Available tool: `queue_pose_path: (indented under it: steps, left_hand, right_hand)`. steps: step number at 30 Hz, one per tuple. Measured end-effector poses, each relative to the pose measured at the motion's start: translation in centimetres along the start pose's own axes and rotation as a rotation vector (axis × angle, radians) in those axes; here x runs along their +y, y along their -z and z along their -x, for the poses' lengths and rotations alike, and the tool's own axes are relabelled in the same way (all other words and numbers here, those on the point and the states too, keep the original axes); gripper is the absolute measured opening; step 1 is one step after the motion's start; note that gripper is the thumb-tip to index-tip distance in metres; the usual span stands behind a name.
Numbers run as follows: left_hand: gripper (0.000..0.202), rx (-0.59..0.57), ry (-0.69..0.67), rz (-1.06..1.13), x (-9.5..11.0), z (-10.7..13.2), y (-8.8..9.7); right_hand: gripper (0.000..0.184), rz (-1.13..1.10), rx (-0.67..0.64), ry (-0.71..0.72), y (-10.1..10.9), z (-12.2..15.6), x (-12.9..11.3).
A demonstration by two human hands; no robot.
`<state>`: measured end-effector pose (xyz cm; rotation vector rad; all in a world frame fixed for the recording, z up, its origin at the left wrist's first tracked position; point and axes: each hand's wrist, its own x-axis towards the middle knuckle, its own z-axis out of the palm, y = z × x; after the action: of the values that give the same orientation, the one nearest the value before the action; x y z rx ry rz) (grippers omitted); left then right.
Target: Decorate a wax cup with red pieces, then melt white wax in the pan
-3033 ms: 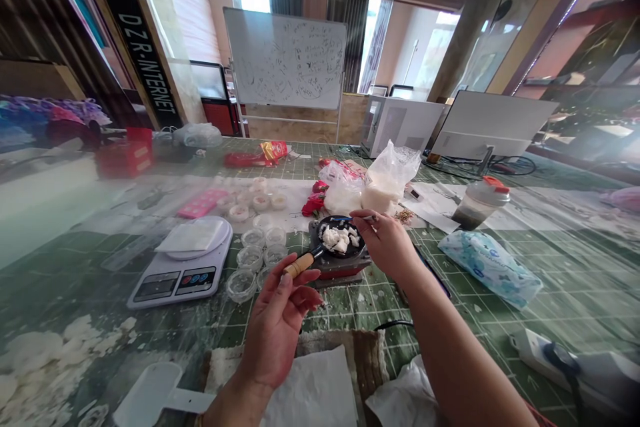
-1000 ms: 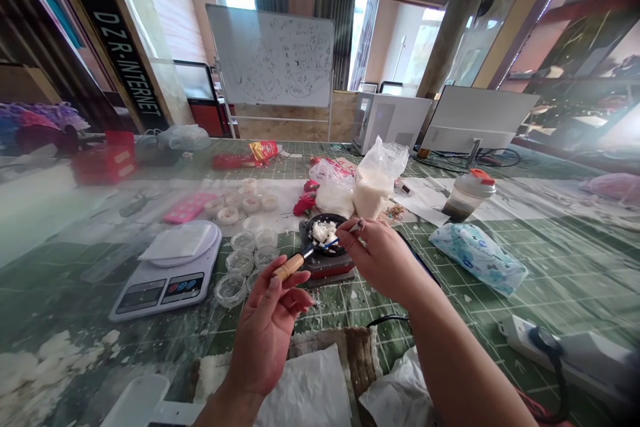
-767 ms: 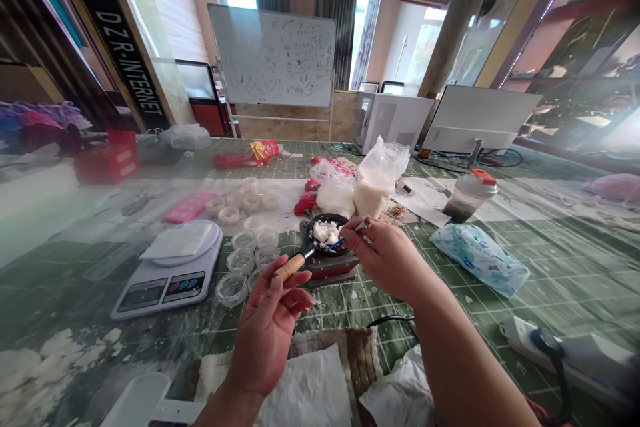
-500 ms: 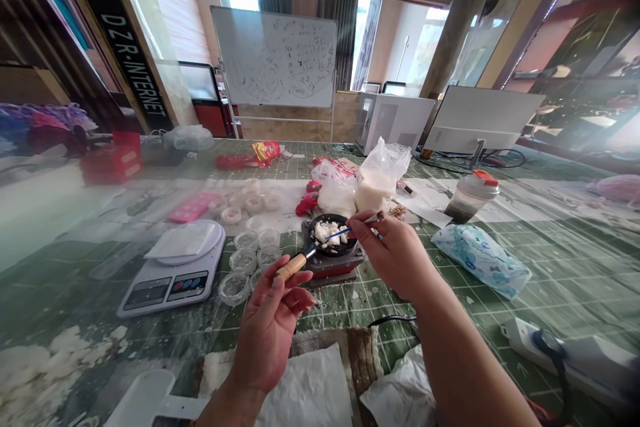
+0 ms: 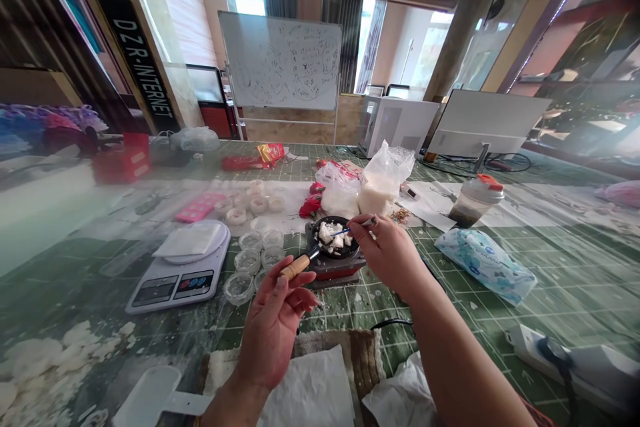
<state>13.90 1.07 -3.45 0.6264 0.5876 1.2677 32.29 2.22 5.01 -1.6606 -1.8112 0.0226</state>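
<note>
My left hand [image 5: 274, 313] grips the wooden handle of a small black frying pan [image 5: 320, 255], thumb and index finger around it, the other fingers loosely curled. The pan rests on a dark and red hot plate [image 5: 338, 273]. White wax-like chunks [image 5: 330, 235] lie in the pan. My right hand [image 5: 383, 243] pinches a thin blue stick [image 5: 342, 232], its tip among the chunks. Whether the stick ends in a brush or a blade is too small to tell. Clear round cups [image 5: 240, 287] stand left of the pan.
A white kitchen scale [image 5: 183, 273] stands at left, beside white flakes [image 5: 60, 353]. Behind the pan are plastic bags of white material [image 5: 380, 187]. At right are a shaker bottle [image 5: 477, 200], a tissue pack [image 5: 485, 263] and a power strip [image 5: 525, 337]. A towel [image 5: 367, 353] lies in front.
The view has shifted slightly, so everything appears a little further right. The right hand has moved the stick's tip slightly within the chunks. The left hand keeps its hold on the pan handle.
</note>
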Motion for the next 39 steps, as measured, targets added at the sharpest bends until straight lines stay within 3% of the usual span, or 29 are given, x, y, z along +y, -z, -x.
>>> queue_pose_path:
  steps: [3, 7, 12, 16, 19, 22, 26, 30, 35, 39]
  left_hand:
    - [0.033, 0.002, 0.002, 0.003, 0.0, -0.2, 0.1]
    - [0.034, 0.005, 0.002, 0.014, -0.1, -0.2, 0.3]
    - [0.031, 0.015, 0.013, 0.041, 0.0, -0.1, 0.3]
    - [0.031, 0.024, 0.020, 0.045, 0.1, -0.2, 0.2]
    - [0.031, 0.024, 0.020, 0.045, 0.0, -0.2, 0.2]
    - [0.030, 0.026, 0.019, 0.045, -0.1, -0.1, 0.2]
    - [0.030, 0.025, 0.018, 0.047, -0.1, -0.1, 0.2]
    - [0.030, 0.026, 0.021, 0.045, 0.0, 0.0, 0.1]
    - [0.030, 0.033, 0.023, 0.038, 0.1, 0.0, -0.1]
    - [0.030, 0.031, 0.026, 0.033, 0.1, 0.0, -0.1]
  right_hand:
    - [0.024, -0.017, 0.061, -0.011, -0.1, -0.1, 0.3]
    - [0.025, 0.013, 0.017, -0.023, 0.1, -0.3, 0.7]
    - [0.029, 0.023, 0.086, -0.106, 0.8, -0.5, 1.2]
    - [0.029, -0.047, -0.002, -0.118, 0.8, -0.6, 1.4]
    - [0.029, -0.073, 0.035, -0.129, 0.6, -0.7, 1.5]
    - [0.028, -0.060, 0.090, -0.115, 0.4, -0.7, 1.7]
    - [0.026, -0.030, 0.005, -0.088, 0.2, -0.7, 1.7]
    - [0.027, -0.039, 0.067, -0.078, -0.2, -0.6, 1.3]
    - [0.025, -0.033, 0.014, -0.047, -0.4, -0.6, 1.0]
    - [0.027, 0.024, 0.091, -0.080, -0.2, -0.7, 1.2]
